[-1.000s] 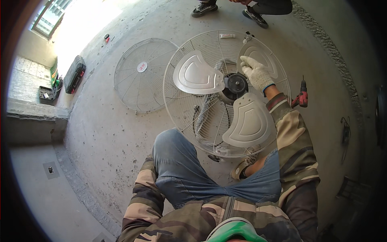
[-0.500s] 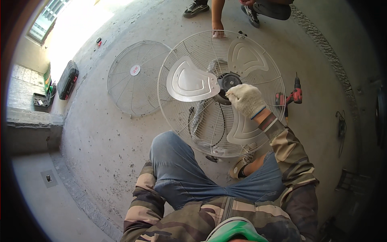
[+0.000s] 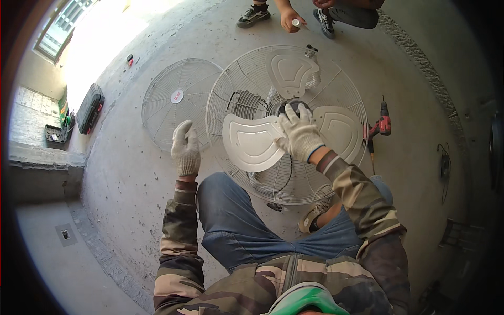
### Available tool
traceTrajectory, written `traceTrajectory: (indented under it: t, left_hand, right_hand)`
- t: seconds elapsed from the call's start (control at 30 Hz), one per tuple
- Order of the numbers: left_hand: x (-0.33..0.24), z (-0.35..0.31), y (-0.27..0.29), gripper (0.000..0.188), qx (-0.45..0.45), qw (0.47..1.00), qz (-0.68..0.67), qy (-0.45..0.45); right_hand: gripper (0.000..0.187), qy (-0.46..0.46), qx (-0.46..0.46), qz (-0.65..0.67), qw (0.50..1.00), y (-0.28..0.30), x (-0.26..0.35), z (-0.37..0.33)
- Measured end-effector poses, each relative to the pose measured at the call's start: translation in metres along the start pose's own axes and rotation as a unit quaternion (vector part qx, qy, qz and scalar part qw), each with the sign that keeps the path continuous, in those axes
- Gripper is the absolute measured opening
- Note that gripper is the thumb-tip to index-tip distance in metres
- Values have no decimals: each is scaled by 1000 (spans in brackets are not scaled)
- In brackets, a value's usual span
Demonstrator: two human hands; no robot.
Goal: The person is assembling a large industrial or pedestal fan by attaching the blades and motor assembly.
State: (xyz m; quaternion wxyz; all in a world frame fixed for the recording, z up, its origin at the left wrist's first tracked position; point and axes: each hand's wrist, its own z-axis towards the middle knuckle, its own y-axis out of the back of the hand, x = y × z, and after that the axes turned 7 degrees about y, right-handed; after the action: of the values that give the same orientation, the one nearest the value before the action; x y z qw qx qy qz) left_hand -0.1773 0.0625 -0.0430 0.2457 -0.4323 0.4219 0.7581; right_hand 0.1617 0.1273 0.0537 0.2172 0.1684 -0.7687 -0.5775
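A large floor fan's wire guard (image 3: pixel 226 79) lies flat with its three-bladed metal fan blade (image 3: pixel 252 142) face up inside. My gloved right hand (image 3: pixel 302 134) lies with fingers spread over the dark hub (image 3: pixel 290 106) and the roots of the blades, hiding part of both. To the left, my gloved left hand (image 3: pixel 186 152) is raised near the guard's edge, fingers stretched and nothing in them. Beneath it rests a separate round wire guard (image 3: pixel 163 89) with a white disc at its centre. A dark motor housing shows through the mesh.
A red and black cordless drill (image 3: pixel 385 123) lies right of the fan. Across from me crouches another person, whose hand (image 3: pixel 289 20) holds a small white round thing. A dark tool case (image 3: pixel 91 109) stands at the left. A cable (image 3: pixel 445 165) lies at the far right.
The blades have turned. My right hand has opened from a curled grip beside the hub and spread over it. My left hand has come up into view. The other person's hand has left the guard.
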Motion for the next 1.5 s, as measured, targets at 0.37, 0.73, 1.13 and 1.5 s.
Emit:
traceTrajectory:
  t: [0.37, 0.73, 1.13, 1.5]
  left_hand:
    - [-70, -8, -59, 43, 536, 814, 51, 217]
    - [-62, -22, -58, 37, 342, 927, 138, 64]
    - [-113, -18, -66, 47, 199, 784, -529, 257]
    - [-70, -6, -33, 39, 192, 960, -48, 196]
  right_hand:
    - [42, -36, -137, 63, 988, -26, -3, -9]
    - [89, -181, -183, 319, 912, -26, -53, 139]
    - [46, 52, -211, 393, 894, -8, 55, 37]
    - [86, -308, -349, 842, 275, -123, 14, -63]
